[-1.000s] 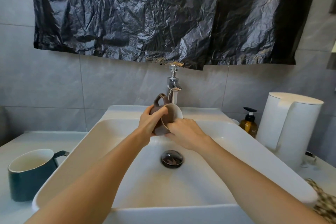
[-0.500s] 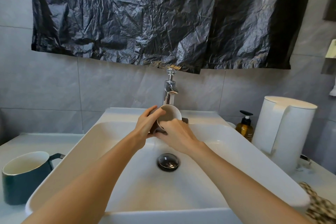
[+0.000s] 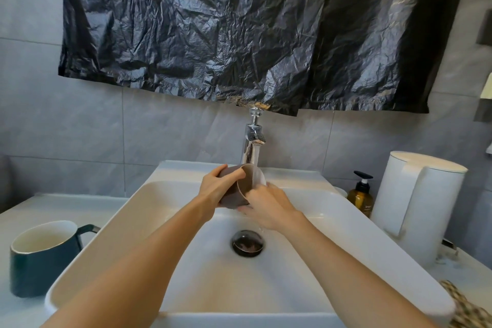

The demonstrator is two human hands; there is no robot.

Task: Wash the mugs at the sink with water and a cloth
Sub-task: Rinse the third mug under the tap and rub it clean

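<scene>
A brown mug (image 3: 237,192) with a pale inside lies tilted on its side under the chrome tap (image 3: 253,141), over the white sink (image 3: 165,221). My left hand (image 3: 217,188) grips the mug's body from the left. My right hand (image 3: 267,206) is at the mug's mouth with its fingers reaching inside; those fingers are hidden. A thin stream of water falls below my right hand toward the drain (image 3: 248,243). A dark green mug (image 3: 40,258) with a cream inside stands on the counter at the left. A patterned cloth (image 3: 468,309) lies at the lower right edge.
A tall white kettle (image 3: 418,208) and an amber pump bottle (image 3: 360,196) stand right of the sink. A black plastic sheet (image 3: 239,29) hangs on the tiled wall above the tap.
The brown mug has been turned in my hands: its handle, on top a second ago, is out of sight now. My right hand stays at the rim.
</scene>
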